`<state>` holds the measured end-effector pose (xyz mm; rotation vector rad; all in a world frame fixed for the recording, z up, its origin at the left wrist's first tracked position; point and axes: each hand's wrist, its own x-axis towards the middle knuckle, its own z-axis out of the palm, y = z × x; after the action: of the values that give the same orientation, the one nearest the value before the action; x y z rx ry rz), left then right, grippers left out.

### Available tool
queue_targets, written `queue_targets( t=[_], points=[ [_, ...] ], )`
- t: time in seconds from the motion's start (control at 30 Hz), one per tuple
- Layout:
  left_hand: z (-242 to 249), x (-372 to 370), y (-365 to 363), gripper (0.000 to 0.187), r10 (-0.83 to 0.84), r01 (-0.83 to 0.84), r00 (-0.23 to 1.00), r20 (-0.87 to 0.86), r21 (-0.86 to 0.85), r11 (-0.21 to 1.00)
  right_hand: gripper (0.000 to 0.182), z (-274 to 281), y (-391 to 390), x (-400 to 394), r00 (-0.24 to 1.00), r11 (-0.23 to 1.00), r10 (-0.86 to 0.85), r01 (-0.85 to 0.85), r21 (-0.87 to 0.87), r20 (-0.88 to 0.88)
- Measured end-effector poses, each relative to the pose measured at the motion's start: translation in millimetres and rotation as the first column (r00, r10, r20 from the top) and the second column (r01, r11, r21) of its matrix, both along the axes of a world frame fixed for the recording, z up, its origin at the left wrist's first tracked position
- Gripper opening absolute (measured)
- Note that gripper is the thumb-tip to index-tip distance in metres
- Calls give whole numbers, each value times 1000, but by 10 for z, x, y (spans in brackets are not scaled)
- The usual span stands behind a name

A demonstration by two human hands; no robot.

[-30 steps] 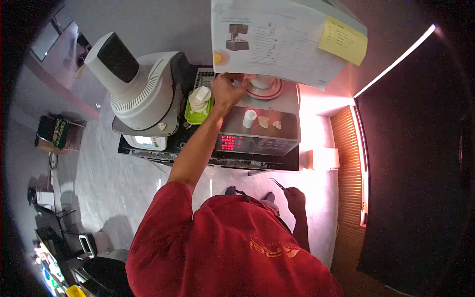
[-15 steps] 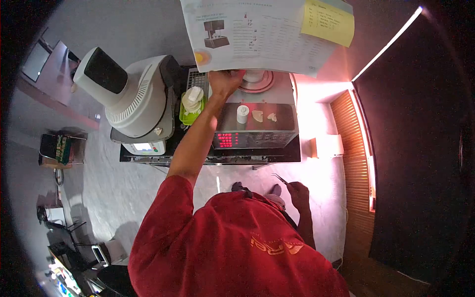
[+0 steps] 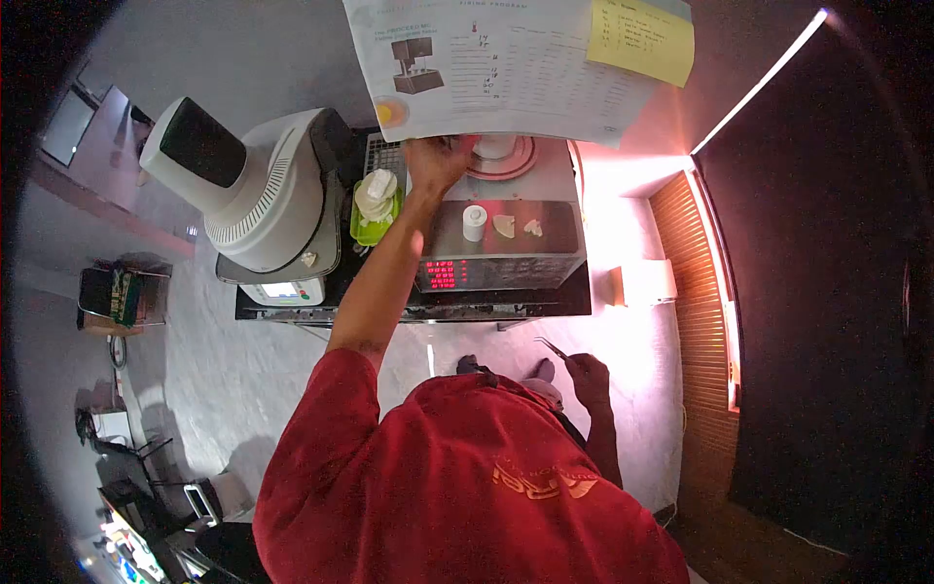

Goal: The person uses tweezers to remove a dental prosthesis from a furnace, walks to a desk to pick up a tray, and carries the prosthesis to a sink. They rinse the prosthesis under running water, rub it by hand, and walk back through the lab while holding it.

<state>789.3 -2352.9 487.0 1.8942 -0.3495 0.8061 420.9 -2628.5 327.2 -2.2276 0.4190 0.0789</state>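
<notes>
Metal tweezers (image 3: pixel 551 347), thin and pointed, in right hand (image 3: pixel 588 374).

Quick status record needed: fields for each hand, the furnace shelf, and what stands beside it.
left hand: raised at the lower edge of the printed sheet, grip hidden
right hand: low by the body, holding thin tweezers
furnace shelf: white cylinder upright, two small pale pieces
display: red digits lit
beside: green tray, white domed machine
</notes>
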Motion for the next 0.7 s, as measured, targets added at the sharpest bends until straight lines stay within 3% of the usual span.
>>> queue_targets(
  t=[0.1, 0.3, 0.5, 0.6, 0.7],
  points=[
    [-91, -13, 57, 31, -103, 99, 994, -43, -82, 992, 27, -72, -20, -17, 1000, 999, -11, 11, 49, -14],
    [-253, 31, 43, 17, -21, 18, 999, 26, 105, 994, 28, -64, -17, 16, 1000, 1000, 13, -14, 17, 7],
    [-253, 121, 44, 31, -72, 84, 990, -124, 93, 992, 25, -35, 0, 6, 999, 997, 28, -30, -71, -21],
    [-211, 94, 55, 39, -45, 70, 994, -100, 264, 962, 22, -121, -23, -55, 999, 1000, 19, -18, -11, 40],
    [-388, 232, 21, 48, -106, 126, 986, -131, 160, 979, 21, -183, -51, -93, 994, 994, 80, -74, -86, 73]
  ],
)
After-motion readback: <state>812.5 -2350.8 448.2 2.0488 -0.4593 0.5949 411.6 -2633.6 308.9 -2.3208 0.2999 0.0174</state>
